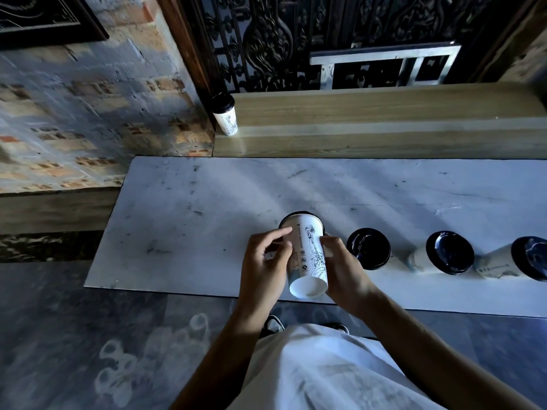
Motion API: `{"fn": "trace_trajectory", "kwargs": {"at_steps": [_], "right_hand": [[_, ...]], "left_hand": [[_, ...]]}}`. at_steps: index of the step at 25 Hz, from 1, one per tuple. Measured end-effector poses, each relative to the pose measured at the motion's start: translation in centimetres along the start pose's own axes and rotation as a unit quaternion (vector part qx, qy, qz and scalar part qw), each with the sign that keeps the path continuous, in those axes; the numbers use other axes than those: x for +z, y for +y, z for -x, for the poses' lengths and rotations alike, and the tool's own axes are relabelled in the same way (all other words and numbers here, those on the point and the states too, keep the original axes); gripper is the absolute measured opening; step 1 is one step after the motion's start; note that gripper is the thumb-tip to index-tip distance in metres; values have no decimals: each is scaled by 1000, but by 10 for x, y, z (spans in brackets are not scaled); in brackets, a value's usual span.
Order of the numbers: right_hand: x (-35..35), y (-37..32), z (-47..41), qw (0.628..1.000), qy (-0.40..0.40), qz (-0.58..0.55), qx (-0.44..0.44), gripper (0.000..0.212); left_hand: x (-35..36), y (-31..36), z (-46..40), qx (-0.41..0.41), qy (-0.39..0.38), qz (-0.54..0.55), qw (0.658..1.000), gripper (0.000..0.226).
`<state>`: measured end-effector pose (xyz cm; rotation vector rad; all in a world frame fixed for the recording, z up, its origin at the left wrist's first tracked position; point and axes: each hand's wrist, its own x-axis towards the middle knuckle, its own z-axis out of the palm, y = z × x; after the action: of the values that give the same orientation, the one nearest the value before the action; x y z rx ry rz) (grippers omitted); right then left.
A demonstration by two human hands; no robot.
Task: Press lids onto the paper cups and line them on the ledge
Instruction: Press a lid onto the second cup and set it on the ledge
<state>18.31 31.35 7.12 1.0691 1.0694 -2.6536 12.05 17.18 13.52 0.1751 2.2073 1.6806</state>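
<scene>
I hold a white paper cup [307,255] with black line drawings between both hands, tilted so its base faces me and its black-lidded top points away. My left hand [263,261] grips its left side, my right hand [343,264] its right. Three more lidded cups stand in a row on the white slab to the right: one [368,248] beside my right hand, a second [450,253], and a third [532,257] at the frame edge. One lidded cup [226,115] stands at the left end of the wooden ledge [384,125].
The white marble-like slab [192,217] lies below the ledge. A brick wall [88,113] rises to the left and a dark ornate metal grille [296,39] behind the ledge. My shoes [273,324] show on the grey floor.
</scene>
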Motion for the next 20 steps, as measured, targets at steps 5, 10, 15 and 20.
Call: {"fn": "trace_trajectory", "kwargs": {"at_steps": [5, 10, 15, 20], "right_hand": [[0, -3, 0, 1000, 12, 4, 7, 74], [-5, 1, 2, 999, 16, 6, 34, 65], [-7, 1, -2, 999, 32, 2, 4, 49], [-7, 1, -3, 998, 34, 24, -44, 41]], "left_hand": [[0, -4, 0, -22, -12, 0, 1000, 25], [1, -7, 1, -39, -5, 11, 999, 28], [-1, -10, -2, -36, 3, 15, 999, 29], [-2, -10, 0, -9, 22, 5, 1000, 29]]}}
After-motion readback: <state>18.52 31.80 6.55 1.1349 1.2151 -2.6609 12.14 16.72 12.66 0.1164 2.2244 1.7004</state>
